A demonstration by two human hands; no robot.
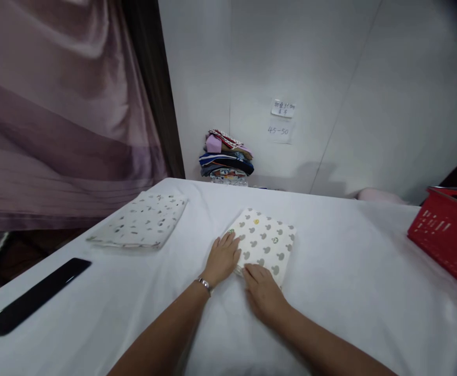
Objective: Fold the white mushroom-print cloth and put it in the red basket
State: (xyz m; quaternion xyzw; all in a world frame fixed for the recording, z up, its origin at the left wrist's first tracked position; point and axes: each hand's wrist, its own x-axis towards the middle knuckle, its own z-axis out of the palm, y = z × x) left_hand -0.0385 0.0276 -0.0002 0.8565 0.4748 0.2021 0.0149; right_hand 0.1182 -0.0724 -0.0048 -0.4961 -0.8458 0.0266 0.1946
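A folded cream cloth (265, 237) with grey mushroom shapes and a few green and yellow ones lies flat on the white-covered table. On its left edge rests my left hand (221, 258), fingers spread and flat, a metal bracelet at the wrist. My right hand (265, 295) is at the cloth's near corner, its fingers curled together over the edge; the thumb is mostly hidden. Farther left lies a second folded white cloth (144, 219) with small leaf-like prints, apart from both hands.
A long black strip (38, 295) lies at the table's left side. On the right stands a red plastic basket (447, 235). Beyond the far edge, a stack of folded fabrics (226, 156) sits against the wall, near paper notes (281, 120). A pink curtain (63, 104) hangs at left.
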